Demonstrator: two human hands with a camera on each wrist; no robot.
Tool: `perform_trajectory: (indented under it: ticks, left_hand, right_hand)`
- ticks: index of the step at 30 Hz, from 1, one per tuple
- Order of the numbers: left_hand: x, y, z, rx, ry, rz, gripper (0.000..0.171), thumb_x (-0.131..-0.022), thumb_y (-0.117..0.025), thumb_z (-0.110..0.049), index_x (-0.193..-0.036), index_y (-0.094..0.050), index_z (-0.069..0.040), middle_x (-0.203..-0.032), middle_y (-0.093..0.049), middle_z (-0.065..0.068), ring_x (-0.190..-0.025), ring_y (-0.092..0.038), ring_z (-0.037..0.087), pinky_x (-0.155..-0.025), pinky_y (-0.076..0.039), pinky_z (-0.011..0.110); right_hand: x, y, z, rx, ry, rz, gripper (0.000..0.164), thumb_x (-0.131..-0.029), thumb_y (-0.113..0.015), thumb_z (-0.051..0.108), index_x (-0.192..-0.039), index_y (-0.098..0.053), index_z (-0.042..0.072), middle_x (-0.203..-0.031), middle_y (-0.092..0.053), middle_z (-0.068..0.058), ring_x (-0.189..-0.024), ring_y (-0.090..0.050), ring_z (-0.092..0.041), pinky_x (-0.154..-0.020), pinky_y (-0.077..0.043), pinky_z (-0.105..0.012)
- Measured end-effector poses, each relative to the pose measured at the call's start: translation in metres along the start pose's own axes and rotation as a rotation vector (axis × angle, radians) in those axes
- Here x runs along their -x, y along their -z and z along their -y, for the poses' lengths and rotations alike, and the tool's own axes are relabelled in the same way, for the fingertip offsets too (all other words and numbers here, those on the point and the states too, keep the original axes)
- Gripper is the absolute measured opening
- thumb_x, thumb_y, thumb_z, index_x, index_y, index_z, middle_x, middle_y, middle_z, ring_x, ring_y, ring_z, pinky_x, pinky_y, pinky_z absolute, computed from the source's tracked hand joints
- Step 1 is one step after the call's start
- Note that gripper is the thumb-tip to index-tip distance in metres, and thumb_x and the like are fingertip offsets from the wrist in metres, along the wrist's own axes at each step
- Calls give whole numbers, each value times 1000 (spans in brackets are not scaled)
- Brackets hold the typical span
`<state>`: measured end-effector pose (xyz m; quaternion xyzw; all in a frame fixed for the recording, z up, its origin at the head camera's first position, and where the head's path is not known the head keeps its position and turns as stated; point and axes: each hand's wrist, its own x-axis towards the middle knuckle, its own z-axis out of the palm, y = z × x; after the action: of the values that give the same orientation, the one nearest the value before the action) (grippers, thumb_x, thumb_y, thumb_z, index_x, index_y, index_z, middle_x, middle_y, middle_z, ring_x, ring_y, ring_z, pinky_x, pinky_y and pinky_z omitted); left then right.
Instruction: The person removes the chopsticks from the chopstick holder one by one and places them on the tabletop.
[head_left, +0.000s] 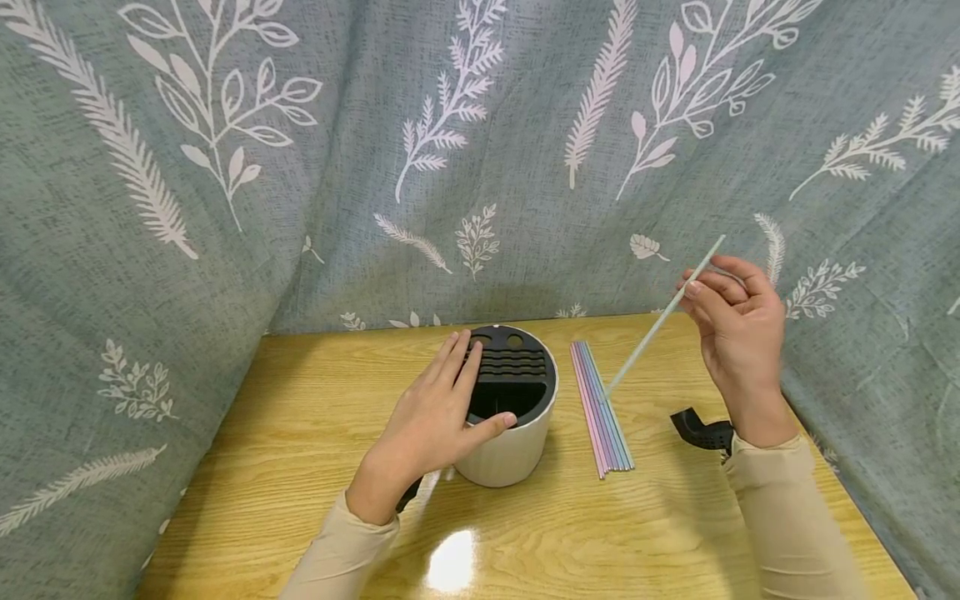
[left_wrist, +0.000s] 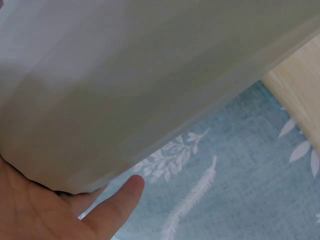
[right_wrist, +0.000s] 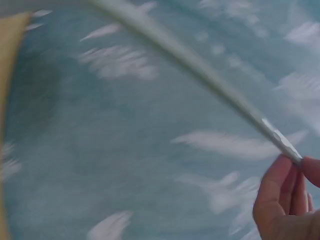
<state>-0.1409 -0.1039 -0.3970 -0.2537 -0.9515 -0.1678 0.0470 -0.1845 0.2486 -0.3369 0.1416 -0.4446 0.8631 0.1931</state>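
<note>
In the head view my right hand pinches a pale green straw between thumb and fingers. The straw is held up at a slant, its lower end over the lying straws. My left hand rests on the black top of a white round container, fingers straight and thumb across the near rim. That top has round holes, wavy slots and one larger opening. The left wrist view shows the container's smooth wall close up. In the right wrist view the fingertips grip the straw near one end.
Several pink, purple and blue straws lie side by side right of the container. Black wrist-worn pieces show beside the arms. A patterned grey-green curtain hangs behind and around the wooden table.
</note>
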Motion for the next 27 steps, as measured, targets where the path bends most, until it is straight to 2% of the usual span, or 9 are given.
perform_trajectory:
  ticks: [6, 8, 10, 13, 15, 20, 23, 27]
  left_hand:
    - [0, 0, 0, 2, 3, -3, 104, -91, -32, -82, -161, -16, -8, -167, 0, 7, -152, 2, 21, -114, -31, 51]
    - [0, 0, 0, 3, -2, -1, 104, -91, -32, -82, -161, -16, -8, -167, 0, 7, -152, 2, 21, -114, -31, 51]
    - [0, -1, -1, 6, -5, 0, 104, -91, -32, -82, -161, -17, -7, -167, 0, 7, -152, 2, 20, -114, -31, 51]
    - [1, -2, -1, 7, -9, -1, 104, -91, -32, -82, -161, -17, -7, -167, 1, 7, -152, 3, 20, -114, -30, 50]
    - [1, -2, -1, 7, -10, -5, 103, -91, -32, -82, -161, -17, -7, -167, 0, 7, -152, 3, 20, -114, -30, 50]
    - [1, -2, -1, 1, -9, -2, 104, -90, -31, -82, -161, -15, -8, -167, -1, 8, -152, 3, 20, -114, -30, 49]
    - [1, -2, -1, -1, -8, 1, 105, -90, -31, -83, -161, -16, -7, -167, -1, 8, -152, 3, 21, -115, -30, 49]
    - [2, -2, -2, 3, -7, 2, 104, -90, -31, -83, -161, -16, -7, -167, -1, 8, -152, 3, 20, -115, -29, 48]
  right_hand:
    - [-7, 59, -44, 451, -307, -8, 42, -93, -68, -4, -130, -51, 7, -100, -72, -4, -89, -71, -15, -79, -57, -25]
    - [-7, 77, -62, 576, -385, -2, 41, -95, -67, -2, -131, -49, 7, -98, -71, 0, -85, -70, -12, -78, -57, -25]
    - [-7, 93, -78, 676, -445, 9, 44, -96, -65, 0, -134, -45, 3, -98, -70, 2, -86, -70, -12, -79, -57, -26]
    - [-7, 109, -100, 755, -515, 18, 52, -97, -64, 0, -141, -38, -6, -100, -68, -1, -89, -70, -14, -82, -58, -31]
    - [-7, 114, -113, 767, -560, 17, 56, -98, -62, 0, -144, -33, -10, -105, -67, -8, -93, -70, -17, -85, -57, -35]
    - [-7, 116, -136, 815, -655, 32, 56, -100, -58, 0, -147, -31, -10, -121, -61, -27, -102, -67, -27, -86, -56, -36]
    - [-6, 114, -146, 868, -680, 55, 54, -100, -59, 1, -147, -34, -10, -126, -58, -33, -101, -68, -29, -83, -57, -34]
    - [-5, 112, -155, 946, -676, 75, 52, -97, -62, 0, -142, -40, -12, -124, -59, -35, -94, -69, -28, -75, -57, -32]
